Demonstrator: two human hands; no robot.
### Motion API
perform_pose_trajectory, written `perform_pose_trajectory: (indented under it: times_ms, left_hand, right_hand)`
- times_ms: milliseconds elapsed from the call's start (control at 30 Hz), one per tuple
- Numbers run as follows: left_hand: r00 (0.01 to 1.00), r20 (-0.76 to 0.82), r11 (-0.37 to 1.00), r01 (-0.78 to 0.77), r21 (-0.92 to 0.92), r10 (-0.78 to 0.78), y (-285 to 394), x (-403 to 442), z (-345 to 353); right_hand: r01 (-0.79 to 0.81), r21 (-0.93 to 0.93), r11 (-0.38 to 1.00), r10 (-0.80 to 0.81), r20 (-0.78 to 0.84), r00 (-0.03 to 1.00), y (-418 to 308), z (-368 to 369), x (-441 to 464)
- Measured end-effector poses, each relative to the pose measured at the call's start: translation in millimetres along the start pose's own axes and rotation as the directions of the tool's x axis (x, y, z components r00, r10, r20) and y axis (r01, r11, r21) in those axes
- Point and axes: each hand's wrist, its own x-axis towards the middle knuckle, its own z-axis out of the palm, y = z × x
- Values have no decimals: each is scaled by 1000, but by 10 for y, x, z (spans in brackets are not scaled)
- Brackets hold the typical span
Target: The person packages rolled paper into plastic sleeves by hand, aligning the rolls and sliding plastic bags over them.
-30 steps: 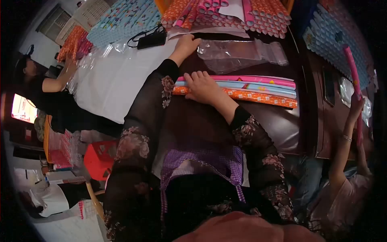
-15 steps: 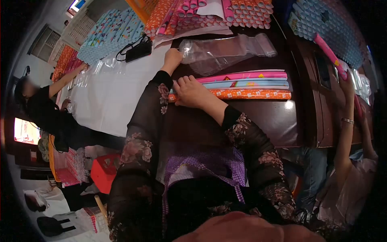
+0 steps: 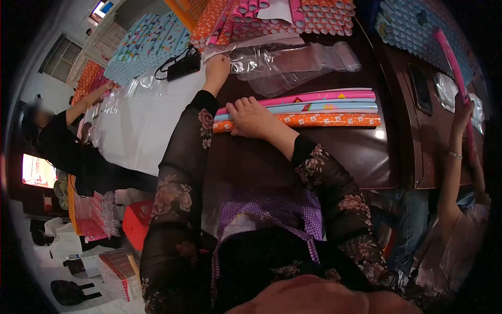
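My left hand (image 3: 216,72) is closed on the near end of a clear plastic sleeve (image 3: 285,65), pinching its left edge. The sleeve lies stretched out to the right, creased and shiny. Just below it, my right hand (image 3: 252,118) is wrapped over the left part of a small group of wrapping paper rolls (image 3: 329,108). These rolls lie side by side: pink at the top, light blue in the middle, orange with white patterns nearest me. The fingertips cover part of the rolls' left ends.
Stacked orange and pink rolls (image 3: 314,18) stand at the back, with blue rolls (image 3: 418,31) at the right and more blue rolls (image 3: 146,49) at the left. A black pouch (image 3: 184,68) lies on white sheeting (image 3: 141,120). A co-worker's hand (image 3: 463,112) holds a pink roll; another person works at left.
My left hand has moved slightly left and away from me, drawing the sleeve's end with it. My right hand stays on the rolls. The co-worker's pink roll at right has swung more upright.
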Motion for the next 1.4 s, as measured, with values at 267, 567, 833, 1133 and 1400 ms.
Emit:
perform_pose_trajectory:
  times_ms: [267, 567, 833, 1133, 1400]
  left_hand:
    - [994, -72, 934, 50, -353, -80, -264, 228, -57]
    - [930, 299, 311, 355, -882, -213, -63, 240, -801]
    - [929, 340, 165, 362, -917, -148, 83, 628, -1591]
    - [675, -696, 716, -360, -599, -243, -57, 757, -3141]
    - [460, -674, 794, -129, 593, 578, -1008, 652, -3710]
  right_hand:
    - [6, 18, 1000, -6, -9, 1000, 23, 61, -12]
    - [-15, 46, 999, 11, 80, 997, 37, 30, -19]
    - [-5, 63, 998, 2, 59, 998, 54, 42, -36]
    - [-3, 75, 997, -3, 82, 997, 95, 89, -85]
    - [-7, 107, 994, -1, 78, 997, 148, 210, -98]
